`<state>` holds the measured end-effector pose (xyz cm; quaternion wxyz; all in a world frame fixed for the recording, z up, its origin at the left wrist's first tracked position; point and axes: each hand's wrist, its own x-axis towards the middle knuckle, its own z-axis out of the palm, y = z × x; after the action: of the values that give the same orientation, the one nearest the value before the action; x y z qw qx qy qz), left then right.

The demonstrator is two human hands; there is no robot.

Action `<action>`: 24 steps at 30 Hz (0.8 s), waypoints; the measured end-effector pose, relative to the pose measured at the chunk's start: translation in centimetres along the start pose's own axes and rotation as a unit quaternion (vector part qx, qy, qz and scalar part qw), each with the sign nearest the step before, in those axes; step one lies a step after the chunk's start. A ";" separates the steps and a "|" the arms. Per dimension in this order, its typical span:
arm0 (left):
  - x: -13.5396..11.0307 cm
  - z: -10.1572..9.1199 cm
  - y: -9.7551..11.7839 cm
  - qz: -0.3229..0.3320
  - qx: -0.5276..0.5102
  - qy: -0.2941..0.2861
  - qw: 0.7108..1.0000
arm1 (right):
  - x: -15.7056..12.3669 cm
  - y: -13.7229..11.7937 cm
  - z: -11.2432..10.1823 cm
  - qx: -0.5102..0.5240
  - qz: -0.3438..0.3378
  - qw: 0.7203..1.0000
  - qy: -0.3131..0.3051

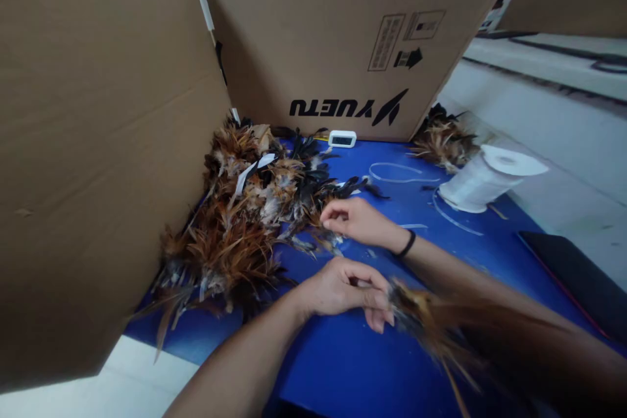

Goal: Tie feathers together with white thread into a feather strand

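My left hand (345,290) is closed around the quill ends of a bunch of brown feathers (431,317), which fans out to the right and is blurred towards its tips. Above it, my right hand (360,217), with a black band at the wrist, has its thumb and fingertips pressed together at the right edge of a large feather pile (230,235). Whatever those fingertips pinch is too small to make out. Brown, grey and black feathers make up the pile, with a white strip (252,170) lying across it.
Cardboard panels (333,32) wall the blue table (337,366) at the back and left. A white digital display (341,138) stands by the back panel. On the right are a ribbon spool (473,183), another feather clump (443,140) and a dark flat device (573,274). Clear strips (396,173) lie between.
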<state>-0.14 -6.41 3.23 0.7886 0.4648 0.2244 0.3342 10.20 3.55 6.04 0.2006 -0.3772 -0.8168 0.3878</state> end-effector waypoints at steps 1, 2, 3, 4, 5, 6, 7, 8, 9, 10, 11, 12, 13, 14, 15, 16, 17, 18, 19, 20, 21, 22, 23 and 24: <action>0.0 0.1 -0.1 -0.008 -0.003 -0.007 1.000 | -0.5 0.1 0.9 -0.023 -0.016 1.000 -0.011; 0.1 0.2 -0.1 -0.014 -0.004 -0.010 1.000 | -0.9 0.0 1.6 -0.042 -0.036 0.998 -0.025; 0.1 0.3 -0.2 -0.021 -0.002 -0.012 1.000 | -1.0 0.0 2.3 -0.057 -0.050 0.996 -0.040; 0.0 0.4 -0.2 -0.029 0.001 -0.014 0.999 | -0.9 -0.1 2.8 -0.071 -0.056 0.995 -0.045; 0.0 0.5 -0.1 -0.038 0.005 -0.020 0.999 | -0.8 -0.1 3.3 -0.084 -0.059 0.994 -0.045; 0.0 0.6 -0.1 -0.046 0.008 -0.029 0.998 | -0.5 -0.1 3.6 -0.097 -0.058 0.993 -0.041; -0.1 0.7 0.0 -0.054 0.011 -0.039 0.998 | -0.2 0.0 3.8 -0.110 -0.058 0.992 -0.036; -0.1 0.8 0.0 -0.059 0.012 -0.047 0.997 | 0.0 0.1 4.0 -0.123 -0.060 0.990 -0.033; -0.2 0.9 0.0 -0.063 0.012 -0.054 0.996 | 0.2 0.2 4.1 -0.138 -0.063 0.988 -0.036; -0.2 1.0 0.0 -0.065 0.010 -0.057 0.996 | 0.3 0.2 4.2 -0.154 -0.065 0.985 -0.045; -0.2 1.1 0.0 -0.066 0.005 -0.057 0.996 | 0.4 0.2 4.2 -0.172 -0.063 0.981 -0.057; -0.2 1.1 -0.1 -0.064 0.000 -0.058 0.996 | 0.4 0.1 4.3 -0.192 -0.058 0.977 -0.070; -0.2 1.1 -0.3 -0.063 -0.006 -0.060 0.996 | 0.3 0.0 4.4 -0.212 -0.050 0.972 -0.082; -0.2 1.1 -0.4 -0.063 -0.012 -0.064 0.996 | 0.3 -0.2 4.6 -0.228 -0.041 0.968 -0.095; -0.2 1.1 -0.5 -0.063 -0.016 -0.067 0.996 | 0.2 -0.3 4.7 -0.238 -0.033 0.965 -0.106; -0.2 1.2 -0.6 -0.064 -0.020 -0.071 0.995 | 0.2 -0.5 4.8 -0.243 -0.028 0.963 -0.115; -0.3 1.2 -0.7 -0.065 -0.022 -0.073 0.995 | 0.1 -0.6 4.9 -0.241 -0.027 0.962 -0.123; -0.3 1.2 -0.7 -0.065 -0.024 -0.074 0.995 | 0.1 -0.6 4.9 -0.233 -0.027 0.964 -0.128; -0.3 1.3 -0.7 -0.064 -0.025 -0.073 0.995 | 0.1 -0.6 4.8 -0.219 -0.027 0.967 -0.130; -0.3 1.3 -0.7 -0.063 -0.025 -0.071 0.995 | 0.0 -0.6 4.7 -0.197 -0.023 0.972 -0.127; -0.3 1.3 -0.6 -0.062 -0.024 -0.071 0.995 | 0.0 -0.5 4.4 -0.165 -0.014 0.978 -0.125; -0.3 1.4 -0.5 -0.062 -0.022 -0.070 0.995 | -0.1 -0.4 4.0 -0.124 0.000 0.985 -0.123; -0.3 1.4 -0.4 -0.060 -0.020 -0.071 0.995 | -0.2 -0.4 3.6 -0.072 0.020 0.990 -0.122; -0.3 1.4 -0.3 -0.058 -0.018 -0.072 0.996 | -0.3 -0.3 3.1 -0.014 0.042 0.992 -0.122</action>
<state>0.68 -7.54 3.63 0.8288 0.4598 0.1877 0.2576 8.29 1.69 4.38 0.0776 -0.3636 -0.8241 0.4273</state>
